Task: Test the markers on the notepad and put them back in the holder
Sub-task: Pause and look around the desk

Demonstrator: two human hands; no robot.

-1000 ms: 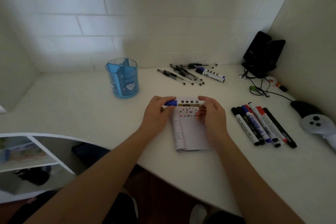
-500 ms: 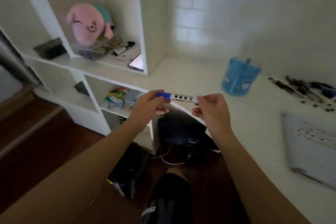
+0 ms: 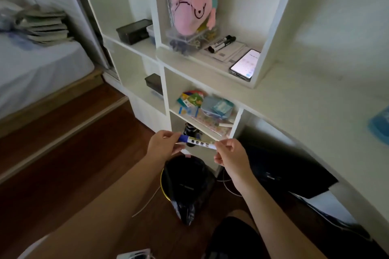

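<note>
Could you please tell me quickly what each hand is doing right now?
Left hand: pinching the blue-capped end of the white plastic marker.
Right hand: pinching the same marker's other end.

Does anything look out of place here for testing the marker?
Yes. The left hand and right hand hold the blue-capped marker by its ends above a black-bagged bin on the floor, off the desk, with nothing to write on beneath.

The marker (image 3: 197, 143) is smooth plastic, the floor (image 3: 84, 153) polished dark wood, the shelving (image 3: 202, 65) matt white, the bin bag (image 3: 189, 185) probably glossy plastic.
</note>
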